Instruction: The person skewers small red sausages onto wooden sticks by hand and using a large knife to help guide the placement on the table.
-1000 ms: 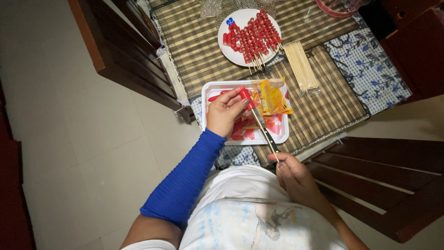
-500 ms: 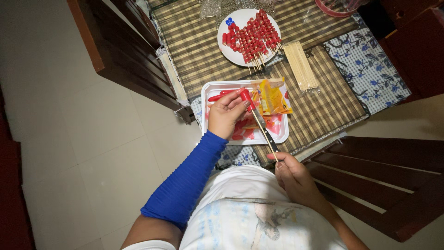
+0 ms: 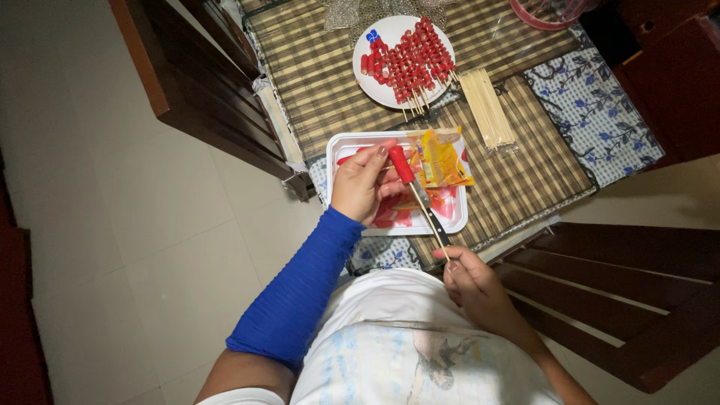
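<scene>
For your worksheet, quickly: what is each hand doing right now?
Left hand: closed on a red sausage piece at the skewer tip.
Right hand: closed on the skewer at its lower end.

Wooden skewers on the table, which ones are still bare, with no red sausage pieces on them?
The bundle of bare wooden skewers lying on the striped mat right of the round white plate; the plate's skewers all carry red pieces.

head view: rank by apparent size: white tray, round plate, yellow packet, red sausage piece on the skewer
1. white tray, largest.
2. round plate; smaller than the tray, though it lies farther from the camera, so the true gap is unsure.
3. yellow packet.
4. red sausage piece, smallest, pinched by the left hand.
</scene>
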